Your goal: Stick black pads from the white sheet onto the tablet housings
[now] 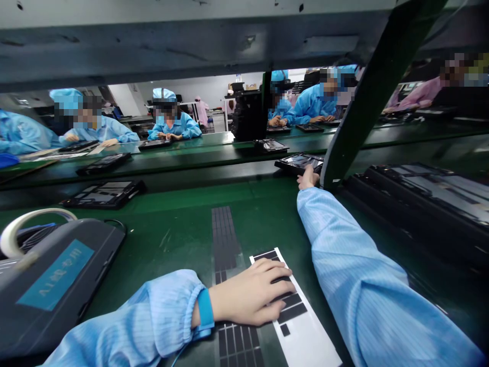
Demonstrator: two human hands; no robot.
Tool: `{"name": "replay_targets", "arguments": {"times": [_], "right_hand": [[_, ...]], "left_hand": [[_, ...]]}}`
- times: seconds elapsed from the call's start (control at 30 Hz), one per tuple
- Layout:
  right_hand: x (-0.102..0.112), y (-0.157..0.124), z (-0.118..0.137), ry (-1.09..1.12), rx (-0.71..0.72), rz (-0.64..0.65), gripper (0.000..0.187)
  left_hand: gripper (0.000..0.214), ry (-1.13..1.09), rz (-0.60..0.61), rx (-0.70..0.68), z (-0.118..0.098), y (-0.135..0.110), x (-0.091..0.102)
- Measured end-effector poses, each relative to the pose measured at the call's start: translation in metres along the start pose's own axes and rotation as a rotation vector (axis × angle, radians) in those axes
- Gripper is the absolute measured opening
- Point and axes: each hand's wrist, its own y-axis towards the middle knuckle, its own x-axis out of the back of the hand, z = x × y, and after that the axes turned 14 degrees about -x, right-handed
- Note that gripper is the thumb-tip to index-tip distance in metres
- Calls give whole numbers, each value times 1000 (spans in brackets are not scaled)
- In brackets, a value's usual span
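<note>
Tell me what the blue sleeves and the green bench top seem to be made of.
The right sleeve looks like thin synthetic cloth: soft creases, fine pale stripes. The green bench top looks like smooth rubber or vinyl matting, given its glossy sheen; the look cannot settle which.

A long green workbench [183, 152] runs across the room under a dark steel shelf [153, 51], and co-workers in blue smocks [174, 127] sit along it. Behind them, a white wall [206, 86] stands in even, bright light.

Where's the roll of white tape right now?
The roll of white tape sits at far left of the head view, against a gray case, beside the left hand.
</note>
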Motion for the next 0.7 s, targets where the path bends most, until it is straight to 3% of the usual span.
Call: {"name": "replay_targets", "arguments": {"times": [0.27,0.5,0.6,0.7], "right_hand": [[-2,-7,6,107,-100,-17,24],[-5,-52,4,28,-95,108,29],[10,-73,4,-58,-96,213,25],[44,-90,6,-153,-114,319,20]], "left_hand": [[33,3,-1,-2,1,0,-2],[32,33,-5,-14,1,0,-2],[31,33,2,-32,2,0,-1],[30,21,15,-51,3,-1,0]]}}
